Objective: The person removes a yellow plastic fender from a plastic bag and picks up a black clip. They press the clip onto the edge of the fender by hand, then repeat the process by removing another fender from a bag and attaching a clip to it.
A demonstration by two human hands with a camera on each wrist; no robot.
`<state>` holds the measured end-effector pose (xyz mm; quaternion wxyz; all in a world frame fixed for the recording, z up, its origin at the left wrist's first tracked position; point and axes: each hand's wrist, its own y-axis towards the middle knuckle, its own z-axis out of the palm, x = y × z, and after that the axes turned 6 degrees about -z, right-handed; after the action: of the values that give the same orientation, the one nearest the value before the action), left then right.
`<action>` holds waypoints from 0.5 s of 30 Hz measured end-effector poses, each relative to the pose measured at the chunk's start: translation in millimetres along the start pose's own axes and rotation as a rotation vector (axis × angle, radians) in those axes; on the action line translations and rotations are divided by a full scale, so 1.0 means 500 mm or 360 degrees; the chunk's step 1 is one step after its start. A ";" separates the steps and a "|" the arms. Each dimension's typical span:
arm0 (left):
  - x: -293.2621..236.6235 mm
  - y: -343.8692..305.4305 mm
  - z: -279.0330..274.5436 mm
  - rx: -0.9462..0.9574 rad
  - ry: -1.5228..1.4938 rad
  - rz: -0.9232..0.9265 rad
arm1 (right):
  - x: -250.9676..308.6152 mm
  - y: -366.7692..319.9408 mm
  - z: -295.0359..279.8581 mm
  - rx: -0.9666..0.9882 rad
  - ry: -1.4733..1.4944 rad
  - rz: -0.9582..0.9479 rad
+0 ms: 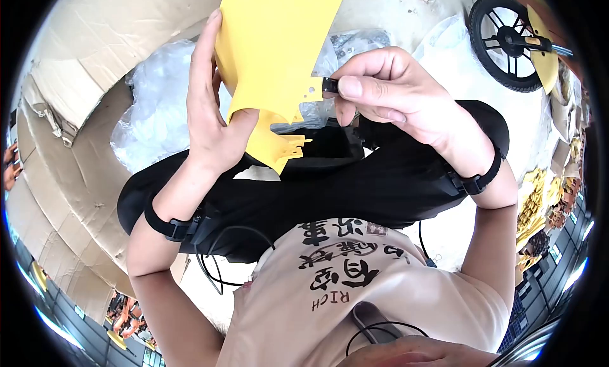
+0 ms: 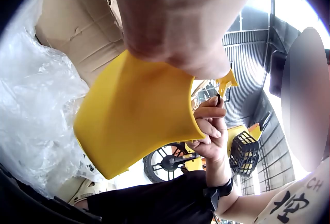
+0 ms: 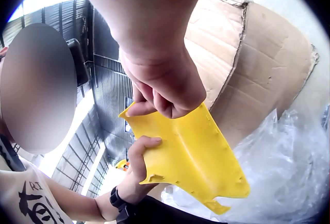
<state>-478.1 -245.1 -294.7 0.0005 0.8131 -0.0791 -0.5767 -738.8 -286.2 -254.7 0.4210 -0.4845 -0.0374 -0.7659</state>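
Note:
A curved yellow plastic panel (image 1: 273,43) is held up over the person's lap. My left hand (image 1: 216,129) grips its left edge, thumb on the near side and fingers along the outer side. At the panel's right edge, a tab with small holes meets a small black clip-like piece (image 1: 329,85). My right hand (image 1: 399,94) pinches that piece between thumb and index finger. In the left wrist view the panel (image 2: 139,110) hides part of the right hand (image 2: 211,131). Ribs and small bosses show on the panel's inner face (image 3: 191,157) in the right wrist view.
Crumpled clear plastic wrap (image 1: 152,100) lies beyond the knees, next to cardboard sheets (image 1: 76,176) on the left. A black spoked wheel (image 1: 507,43) stands at the upper right. Several yellow parts (image 1: 533,208) are piled at the right, and a black basket (image 2: 245,153) shows behind the right arm.

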 end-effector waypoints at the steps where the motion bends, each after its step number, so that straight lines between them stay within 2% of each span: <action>1: 0.001 0.000 0.000 0.0009 0.0005 0.0001 | 0.001 -0.001 0.001 -0.0005 -0.0048 0.0011; 15: -0.005 0.004 0.003 0.0103 -0.0071 -0.0019 | 0.001 -0.004 0.006 0.0022 -0.0019 0.0005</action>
<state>-480.4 -246.5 -292.6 -0.0310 0.8001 -0.0929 -0.5918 -737.9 -283.9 -252.1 0.4253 -0.4862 -0.0447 -0.7620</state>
